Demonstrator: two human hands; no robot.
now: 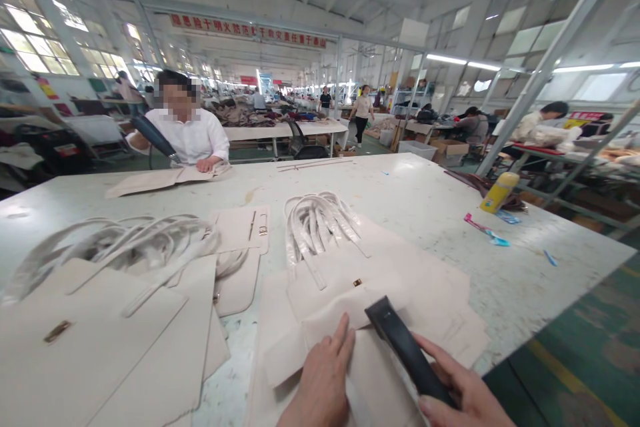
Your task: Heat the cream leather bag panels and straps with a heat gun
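My left hand [324, 373] lies on a beige leather-like bag panel [330, 312], fingers stretched out and pressing it down. In my right hand [463, 387] is a black hand-held tool [407, 347], long and shaped like a hair clipper. Its flat head rests close over the panel, beside my left fingertips; I cannot tell whether it touches. A small gold metal fitting [357, 282] sits on the panel just beyond. More beige panels [445, 280] are stacked underneath and to the right. Behind them lies a bundle of plastic-wrapped straps [320, 220].
To the left, another stack of beige panels [140, 340] lies near more wrapped straps [115, 240]. Across the white table [400, 193], a co-worker [187, 133] holds a dark corded tool [155, 137] over a panel. A yellow bottle [500, 192] stands at the right.
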